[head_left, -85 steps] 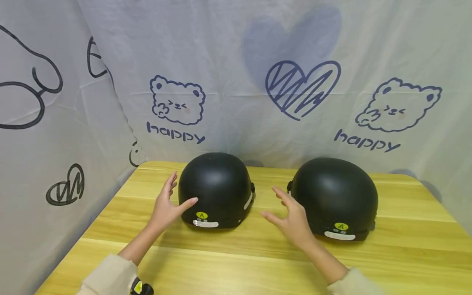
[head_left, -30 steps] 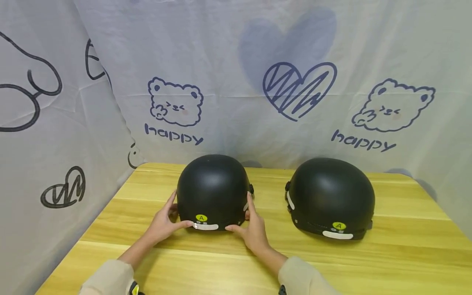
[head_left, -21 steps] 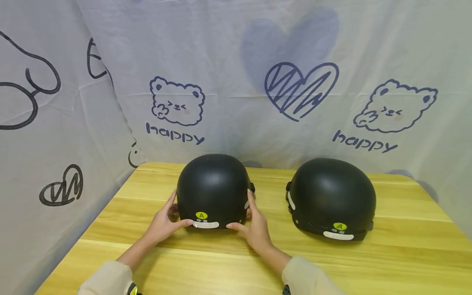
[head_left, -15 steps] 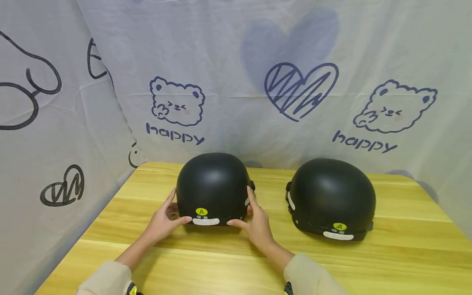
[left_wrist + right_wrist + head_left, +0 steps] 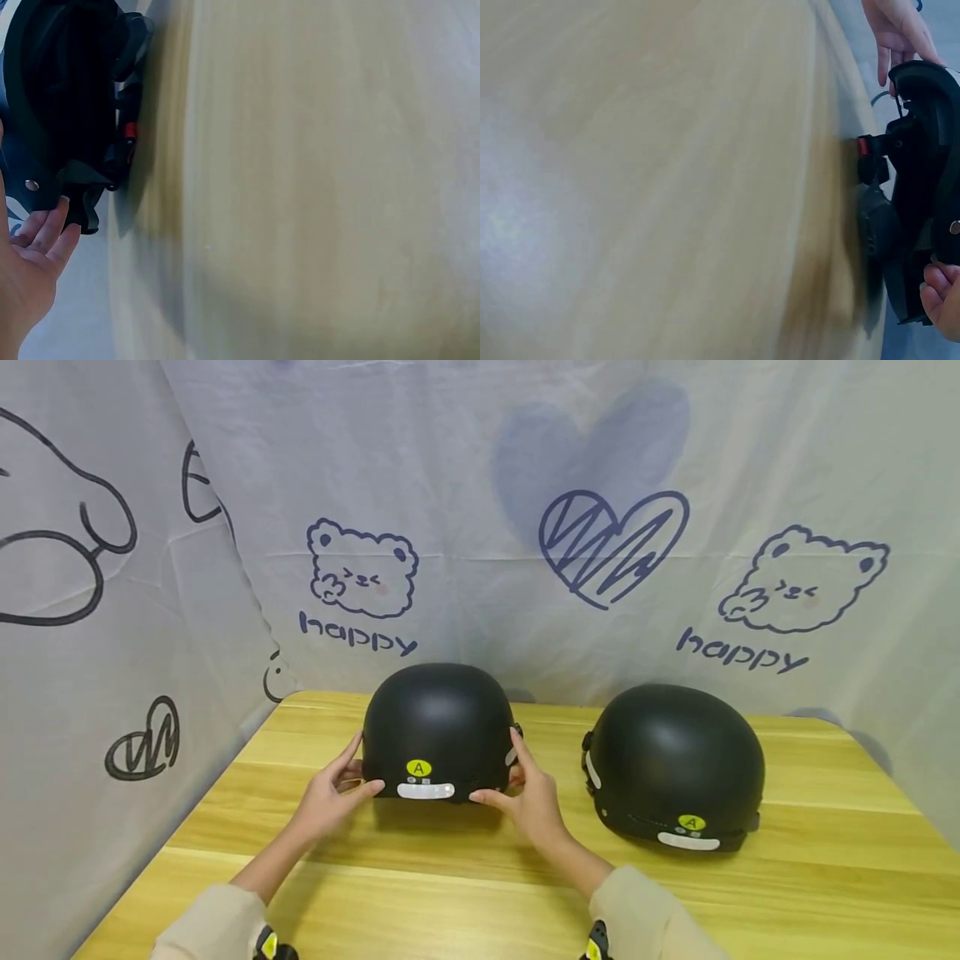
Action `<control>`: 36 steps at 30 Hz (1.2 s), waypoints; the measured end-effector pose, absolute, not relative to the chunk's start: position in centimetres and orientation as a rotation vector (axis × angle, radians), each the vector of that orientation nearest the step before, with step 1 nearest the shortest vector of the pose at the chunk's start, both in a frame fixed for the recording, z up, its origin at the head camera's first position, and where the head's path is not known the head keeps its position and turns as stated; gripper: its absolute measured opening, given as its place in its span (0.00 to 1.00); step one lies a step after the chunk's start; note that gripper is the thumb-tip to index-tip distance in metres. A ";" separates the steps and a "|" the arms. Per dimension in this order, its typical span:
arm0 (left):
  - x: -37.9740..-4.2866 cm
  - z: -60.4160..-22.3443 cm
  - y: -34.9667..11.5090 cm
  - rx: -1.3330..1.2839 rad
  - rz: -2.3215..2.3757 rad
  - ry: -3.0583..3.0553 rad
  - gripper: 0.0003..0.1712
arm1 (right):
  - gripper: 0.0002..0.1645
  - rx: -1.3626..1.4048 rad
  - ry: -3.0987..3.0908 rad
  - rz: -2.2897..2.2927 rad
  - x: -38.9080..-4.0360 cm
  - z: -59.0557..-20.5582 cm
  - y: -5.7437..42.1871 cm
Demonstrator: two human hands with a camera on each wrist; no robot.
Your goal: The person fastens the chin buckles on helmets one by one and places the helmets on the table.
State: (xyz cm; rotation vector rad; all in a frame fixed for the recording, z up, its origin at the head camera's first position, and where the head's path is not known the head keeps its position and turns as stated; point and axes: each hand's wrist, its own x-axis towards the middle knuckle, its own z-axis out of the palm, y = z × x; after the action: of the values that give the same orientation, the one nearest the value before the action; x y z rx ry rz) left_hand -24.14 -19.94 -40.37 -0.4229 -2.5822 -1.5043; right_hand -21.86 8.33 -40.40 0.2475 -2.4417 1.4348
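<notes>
Black helmet (image 5: 437,722) moved up since earlier frame, bottom edge now off wood table (image 5: 442,902); so lift looks begun. Left hand (image 5: 327,793) and right hand (image 5: 536,795) grip its two sides, thumbs at front. Red clip (image 5: 130,130) hangs under; dark there, can't tell if it touches table. Other helmet (image 5: 675,760) sits on table, to right, untouched.

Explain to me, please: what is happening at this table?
A person grips a black helmet with both hands, the left hand and the right hand at opposite sides. Its near edge is raised above the wooden table. A second helmet, also black, sits untouched to the right.
</notes>
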 end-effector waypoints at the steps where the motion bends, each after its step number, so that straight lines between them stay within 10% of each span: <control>1: -24.1 -40.2 -19.9 -0.430 -1.504 -2.578 0.45 | 0.58 0.245 -2.441 1.443 -21.9 -40.2 8.4; 36: -23.9 -34.7 -18.7 -0.433 -1.347 -2.533 0.31 | 0.47 0.165 -2.590 1.523 -22.6 -33.2 10.6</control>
State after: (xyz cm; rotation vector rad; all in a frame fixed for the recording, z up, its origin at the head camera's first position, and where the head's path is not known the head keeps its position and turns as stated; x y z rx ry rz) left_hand -23.89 -18.75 -34.74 -0.4332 -2.5326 -1.3468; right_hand -22.63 10.57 -33.19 0.1652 -2.5902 1.5229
